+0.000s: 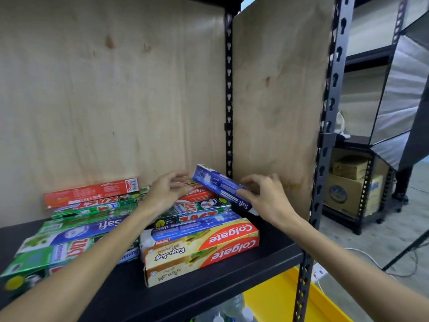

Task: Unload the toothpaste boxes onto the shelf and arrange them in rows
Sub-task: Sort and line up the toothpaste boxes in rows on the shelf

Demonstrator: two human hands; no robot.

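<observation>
**Blue box going to the back of the row**

Fingers of the right hand (267, 201) pinch the blue Safi box (222, 185), tilted up, middle right of the frame. Left hand (168, 190) has loosely curled fingers resting on the red box (199, 194).

I think the placing step is on; next, lay it flat and straight.

Nearest, bottom right, a yellow bin (290, 296); its inside is hidden. Farther up, the black shelf (232, 280) holds two rows of toothpaste boxes (199, 247).

Plywood back panels (111, 94), black metal racking (329, 126), grey concrete floor (362, 242).
</observation>
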